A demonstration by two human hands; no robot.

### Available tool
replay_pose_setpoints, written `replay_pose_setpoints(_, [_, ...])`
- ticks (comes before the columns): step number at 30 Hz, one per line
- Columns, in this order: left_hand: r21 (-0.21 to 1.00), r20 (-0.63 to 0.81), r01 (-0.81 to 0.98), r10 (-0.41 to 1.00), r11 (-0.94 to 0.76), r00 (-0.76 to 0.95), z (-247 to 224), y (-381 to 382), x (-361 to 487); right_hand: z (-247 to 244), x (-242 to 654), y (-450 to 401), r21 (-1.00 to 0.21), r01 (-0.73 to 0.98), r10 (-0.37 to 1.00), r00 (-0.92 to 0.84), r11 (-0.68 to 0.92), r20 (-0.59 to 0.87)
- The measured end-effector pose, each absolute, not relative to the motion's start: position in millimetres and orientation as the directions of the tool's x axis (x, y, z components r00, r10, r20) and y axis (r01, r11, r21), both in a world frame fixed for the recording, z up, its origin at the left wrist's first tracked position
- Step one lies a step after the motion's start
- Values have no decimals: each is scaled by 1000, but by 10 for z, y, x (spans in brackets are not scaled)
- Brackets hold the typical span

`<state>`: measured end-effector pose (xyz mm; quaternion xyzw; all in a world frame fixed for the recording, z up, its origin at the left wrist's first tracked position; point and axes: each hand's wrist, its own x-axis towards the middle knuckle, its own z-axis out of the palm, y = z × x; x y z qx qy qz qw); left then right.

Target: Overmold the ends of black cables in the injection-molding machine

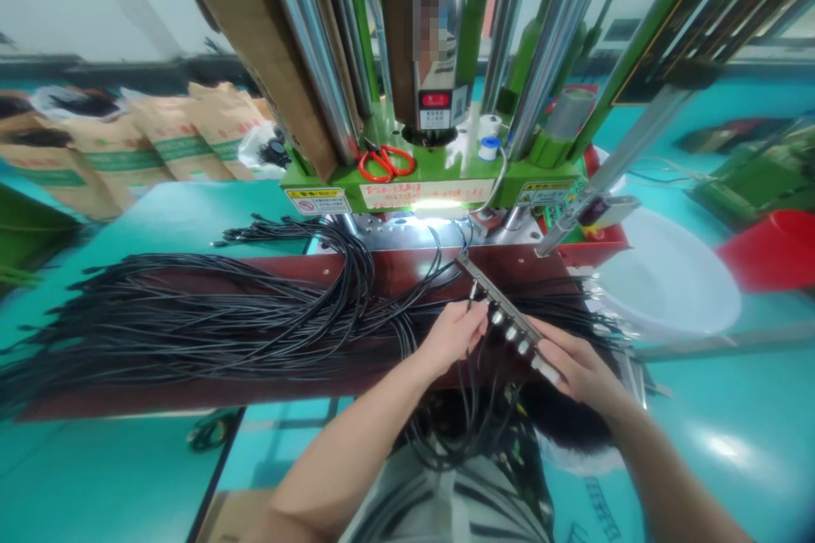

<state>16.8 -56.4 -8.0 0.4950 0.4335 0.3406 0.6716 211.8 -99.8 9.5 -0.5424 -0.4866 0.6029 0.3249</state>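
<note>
My right hand (576, 361) grips the near right end of a long metal bar fixture (503, 303), which slants up and left over the dark red bench. Several silvery cable connectors sit in a row along its near side. At the bar's upper part, my left hand (455, 333) pinches a black cable with a metal connector end (474, 290). From the bar, black cables (471, 394) loop down over my lap. A thick bundle of black cables (255, 322) covers the bench to my left, its far ends blurred.
Ahead stands a green press (439, 178) with upright steel columns and a lit metal bed. Red-handled scissors (386, 163) and a blue-white spool (489, 149) rest on it. A white tub (668, 280) and a red bucket (773, 250) are at right; paper sacks (120, 153) stand far left.
</note>
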Motion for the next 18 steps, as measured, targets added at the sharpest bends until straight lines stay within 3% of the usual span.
replay_pose_setpoints(7, [998, -49, -35, 995, 52, 87, 62, -552, 79, 6, 2184, -1018, -941, 124, 926, -178, -315, -333])
replay_pose_setpoints(12, [955, -266, -27, 896, 294, 356, 66, -549, 34, -16, 2211, -1015, -944, 99, 922, -205, -313, -328])
replay_pose_setpoints(18, [833, -281, -228, 740, 504, 611, 147, -532, -7, 50, 2198, -1048, -937, 147, 925, -167, -318, -340])
